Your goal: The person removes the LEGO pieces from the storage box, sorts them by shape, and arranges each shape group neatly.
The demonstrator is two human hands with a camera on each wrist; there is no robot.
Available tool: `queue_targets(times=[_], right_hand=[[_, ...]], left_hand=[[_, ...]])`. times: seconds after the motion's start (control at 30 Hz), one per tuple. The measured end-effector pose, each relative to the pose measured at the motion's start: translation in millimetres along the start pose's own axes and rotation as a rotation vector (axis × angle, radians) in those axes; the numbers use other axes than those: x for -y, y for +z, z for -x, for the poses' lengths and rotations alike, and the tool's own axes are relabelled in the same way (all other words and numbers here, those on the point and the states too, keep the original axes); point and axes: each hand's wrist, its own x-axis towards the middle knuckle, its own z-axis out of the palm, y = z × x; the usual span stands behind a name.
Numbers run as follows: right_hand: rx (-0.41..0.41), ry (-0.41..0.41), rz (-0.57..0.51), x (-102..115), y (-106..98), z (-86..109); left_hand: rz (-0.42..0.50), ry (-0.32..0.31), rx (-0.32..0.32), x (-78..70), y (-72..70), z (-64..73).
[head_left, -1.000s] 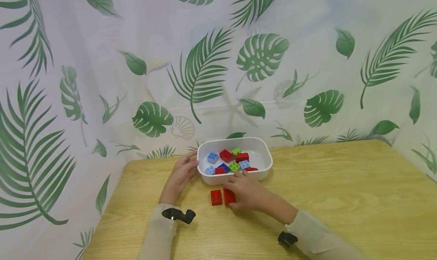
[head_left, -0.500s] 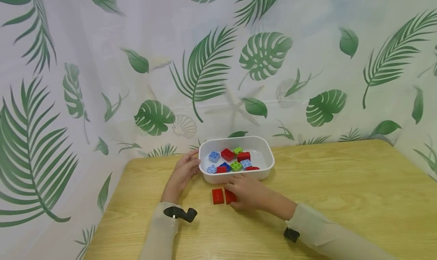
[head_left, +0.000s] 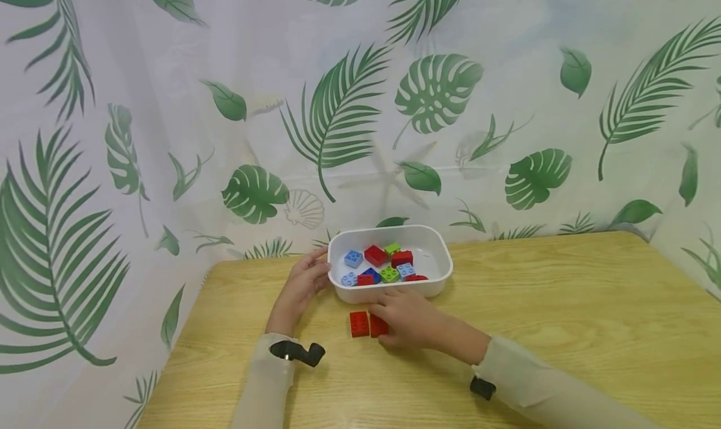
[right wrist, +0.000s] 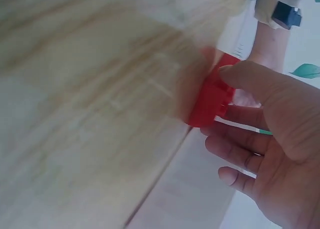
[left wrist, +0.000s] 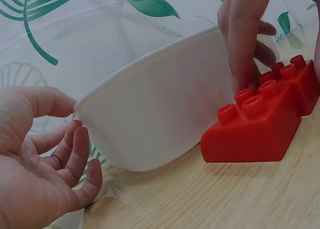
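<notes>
- Two red studded toy bricks sit on the wood-grain table (head_left: 535, 329) in the head view, just in front of the white plastic tub (head_left: 445, 279): the left red brick (head_left: 359, 324) stands free, while the right red brick (head_left: 378, 327), just beside it, is partly covered by the right hand (head_left: 408, 319).
- Inside the tub lie loose light blue, dark blue, lime green and red bricks. The left hand (head_left: 301, 289) is at its left end.
- From the left wrist, the left hand's digits are loosely bent and touch the rim and outer end wall without wrapping round them. The tub looks stiff, thin-walled and light, so it would probably slide at a nudge; its rim seems the surest place to steady it.
- This same view shows the raised studs on both red bricks. They look like hard, light plastic, unlikely to squash or break; the glossy sides may be a little slippery, the studs giving some bite.
- In the right wrist view, the right hand pinches the right red brick, thumb on one side and fingers opposite. Two opposite side walls look the best hold; the exact finger contacts are partly hidden.
</notes>
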Motion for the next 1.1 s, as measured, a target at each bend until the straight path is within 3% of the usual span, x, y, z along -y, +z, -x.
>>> queue_targets(times=[0.2,0.37,0.57,0.9,1.1], right_hand=[[-0.04,-0.035,-0.043,0,-12,-0.3],[-0.138,-0.072,-0.046,-6,-27,-0.8],[-0.235,-0.038,-0.099,-28,-48,-4.0],[-0.167,0.157,-0.224,-101,-55,-13.2],[-0.119,0.2,-0.326,-125,-46,-17.7]], left_hand=[[-0.009,-0.009,-0.017,-2.0,-0.3,-0.3],[-0.009,-0.008,-0.009,-0.9,-1.1,-0.3],[-0.005,-0.008,-0.01,0.7,-1.7,1.3],[-0.004,0.001,-0.018,-0.1,-0.4,2.1],[0.006,0.005,-0.014,0.4,0.3,0.5]])
